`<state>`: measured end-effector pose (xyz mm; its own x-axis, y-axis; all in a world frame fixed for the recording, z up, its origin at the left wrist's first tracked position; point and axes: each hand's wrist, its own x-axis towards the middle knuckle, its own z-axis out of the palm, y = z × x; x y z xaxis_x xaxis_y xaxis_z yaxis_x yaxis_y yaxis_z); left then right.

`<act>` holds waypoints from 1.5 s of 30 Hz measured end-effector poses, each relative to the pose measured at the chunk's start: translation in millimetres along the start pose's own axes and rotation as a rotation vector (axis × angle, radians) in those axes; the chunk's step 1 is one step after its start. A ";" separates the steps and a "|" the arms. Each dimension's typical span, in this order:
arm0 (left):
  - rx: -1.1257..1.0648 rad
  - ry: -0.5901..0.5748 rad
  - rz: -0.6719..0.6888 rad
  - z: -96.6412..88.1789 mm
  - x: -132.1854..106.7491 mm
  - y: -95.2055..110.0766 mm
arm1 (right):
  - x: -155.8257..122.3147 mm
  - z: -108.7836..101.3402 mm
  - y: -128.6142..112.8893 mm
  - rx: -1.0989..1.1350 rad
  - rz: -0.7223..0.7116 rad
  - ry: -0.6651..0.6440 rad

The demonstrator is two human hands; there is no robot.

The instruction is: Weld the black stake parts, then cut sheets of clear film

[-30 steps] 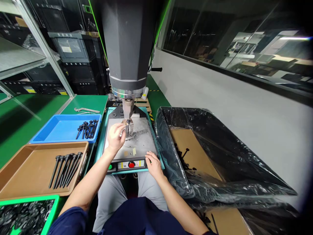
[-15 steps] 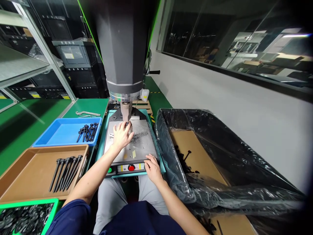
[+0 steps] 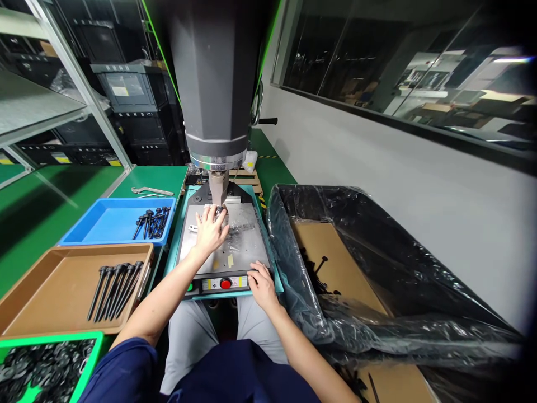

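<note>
My left hand (image 3: pixel 211 230) reaches onto the metal work plate (image 3: pixel 247 249), right under the tool tip (image 3: pixel 218 190) of a large dark machine head. Its fingertips sit around a small black part (image 3: pixel 220 209) below the tip, which they partly cover; the thumb points off to the right. Resting on the front right corner of the machine base is my right hand (image 3: pixel 262 282), fingers stretched over the edge and holding nothing I can see. A red button (image 3: pixel 225 284) lies just left of it. A green button (image 3: pixel 190 287) shows beneath my left forearm.
On the left stand a blue tray (image 3: pixel 96 221) and a brown tray (image 3: pixel 62 280), both with black bolt-like pieces, and a green bin (image 3: pixel 98 350) of small black parts. Wrenches (image 3: pixel 151 191) lie behind. A plastic-lined box (image 3: pixel 344 240) with black pieces stands at right.
The view has shifted slightly. Both hands keep nearly the same places, the left at the black part and the right on the base corner.
</note>
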<state>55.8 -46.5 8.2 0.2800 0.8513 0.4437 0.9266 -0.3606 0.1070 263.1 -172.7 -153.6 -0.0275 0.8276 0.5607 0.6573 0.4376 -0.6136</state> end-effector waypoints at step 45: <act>-0.558 -0.019 -0.737 51.1 -238.4 -92.6 | -51.5 -3.4 59.2 -0.080 0.547 0.080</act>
<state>-84.0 -196.5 -153.0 -0.3237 0.9428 0.0795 0.6185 0.1473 0.7718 305.9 -190.6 -216.9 0.3890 0.8958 0.2150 0.6147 -0.0786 -0.7848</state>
